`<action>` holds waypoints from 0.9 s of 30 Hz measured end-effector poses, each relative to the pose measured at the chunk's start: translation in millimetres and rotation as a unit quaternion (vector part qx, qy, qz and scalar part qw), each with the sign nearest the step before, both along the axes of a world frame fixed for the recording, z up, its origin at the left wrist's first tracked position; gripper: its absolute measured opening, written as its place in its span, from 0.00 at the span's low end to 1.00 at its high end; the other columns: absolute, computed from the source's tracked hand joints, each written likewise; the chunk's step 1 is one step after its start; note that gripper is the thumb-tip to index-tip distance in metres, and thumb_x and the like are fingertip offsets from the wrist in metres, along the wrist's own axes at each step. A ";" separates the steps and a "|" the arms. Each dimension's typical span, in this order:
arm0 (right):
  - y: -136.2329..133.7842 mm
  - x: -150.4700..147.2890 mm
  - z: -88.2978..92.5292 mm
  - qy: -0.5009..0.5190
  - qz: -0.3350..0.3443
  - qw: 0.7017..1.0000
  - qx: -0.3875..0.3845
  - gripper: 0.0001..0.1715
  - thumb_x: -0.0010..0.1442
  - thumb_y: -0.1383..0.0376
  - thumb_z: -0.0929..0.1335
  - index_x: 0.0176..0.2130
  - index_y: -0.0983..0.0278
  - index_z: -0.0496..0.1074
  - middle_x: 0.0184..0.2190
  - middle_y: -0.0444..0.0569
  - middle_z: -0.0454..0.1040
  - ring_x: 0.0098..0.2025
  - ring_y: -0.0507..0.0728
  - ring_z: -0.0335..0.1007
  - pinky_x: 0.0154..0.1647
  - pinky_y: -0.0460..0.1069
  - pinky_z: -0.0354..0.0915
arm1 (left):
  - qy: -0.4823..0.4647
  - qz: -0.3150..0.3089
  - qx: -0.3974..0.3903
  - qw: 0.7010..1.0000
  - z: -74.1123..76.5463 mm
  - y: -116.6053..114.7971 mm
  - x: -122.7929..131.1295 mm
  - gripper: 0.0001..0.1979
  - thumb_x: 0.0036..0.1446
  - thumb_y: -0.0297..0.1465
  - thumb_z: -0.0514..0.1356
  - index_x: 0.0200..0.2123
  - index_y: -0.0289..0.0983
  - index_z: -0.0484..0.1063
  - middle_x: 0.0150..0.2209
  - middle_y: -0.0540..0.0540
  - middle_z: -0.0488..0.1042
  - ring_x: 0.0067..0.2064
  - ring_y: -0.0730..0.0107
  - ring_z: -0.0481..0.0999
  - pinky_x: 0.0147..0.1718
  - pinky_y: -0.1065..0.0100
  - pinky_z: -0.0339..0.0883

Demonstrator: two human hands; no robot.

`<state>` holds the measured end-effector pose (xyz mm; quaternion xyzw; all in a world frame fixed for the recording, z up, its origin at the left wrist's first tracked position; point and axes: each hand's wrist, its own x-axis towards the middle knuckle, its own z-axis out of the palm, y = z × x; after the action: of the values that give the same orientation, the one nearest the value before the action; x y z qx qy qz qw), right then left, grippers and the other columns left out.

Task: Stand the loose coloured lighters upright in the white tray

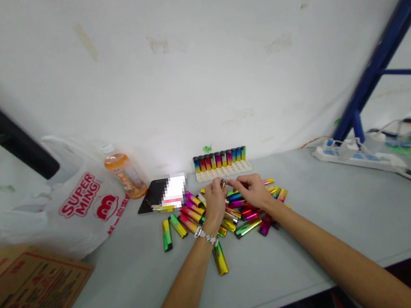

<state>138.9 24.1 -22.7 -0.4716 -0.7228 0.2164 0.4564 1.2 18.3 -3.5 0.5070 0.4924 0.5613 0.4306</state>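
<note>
My left hand (215, 201) is closed around a lighter; only its metal top (223, 183) shows at the fingertips. Close by on the right, my right hand (252, 189) has its fingers curled, the index fingertip near that metal top; whatever it pinches, if anything, is too small to make out. Under and around both hands lies a loose pile of shiny coloured lighters, among them a green one (248, 228) and a yellow-green one (220, 260) nearer me. Behind the hands, a row of lighters (218, 160) stands upright in a white holed rack (223, 172).
A black tablet-like object (152, 195) lies left of the pile. Farther left are an orange drink bottle (125, 173), a white plastic bag (83, 213) and a cardboard box (36, 287). A power strip (356, 156) lies right, by a blue metal post (373, 62). The wall (193, 73) borders the table's back.
</note>
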 end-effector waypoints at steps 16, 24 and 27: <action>1.5 0.6 -1.4 0.006 -0.007 1.000 0.001 0.31 0.63 0.49 0.62 0.18 0.66 0.63 0.17 0.40 0.50 0.21 0.48 0.47 0.22 0.45 0.46 | -0.126 -0.119 -0.026 0.985 -9.5 5.9 -0.2 0.28 0.56 0.57 0.51 0.32 0.36 0.67 0.20 0.55 0.60 0.15 0.81 0.56 0.12 0.76 0.48; 1.9 0.2 -3.0 -0.009 0.001 1.000 0.005 0.30 0.64 0.50 0.61 0.19 0.65 0.62 0.17 0.40 0.50 0.21 0.48 0.47 0.23 0.45 0.46 | -0.105 -0.117 -0.049 0.986 -13.3 4.7 -0.7 0.32 0.58 0.56 0.46 0.15 0.37 0.59 0.13 0.56 0.49 0.14 0.81 0.48 0.15 0.74 0.40; 1.9 0.3 -3.0 -0.007 0.003 1.000 0.004 0.30 0.64 0.50 0.61 0.18 0.65 0.61 0.17 0.39 0.49 0.21 0.48 0.47 0.23 0.46 0.46 | -0.075 -0.075 -0.035 0.994 -16.0 4.4 1.4 0.32 0.60 0.52 0.46 0.12 0.38 0.56 0.11 0.54 0.49 0.14 0.80 0.51 0.16 0.72 0.44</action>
<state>139.2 26.0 -25.8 -0.4694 -0.7279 0.2117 0.4528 2.6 22.7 -19.5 0.4835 0.4386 0.5464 0.5247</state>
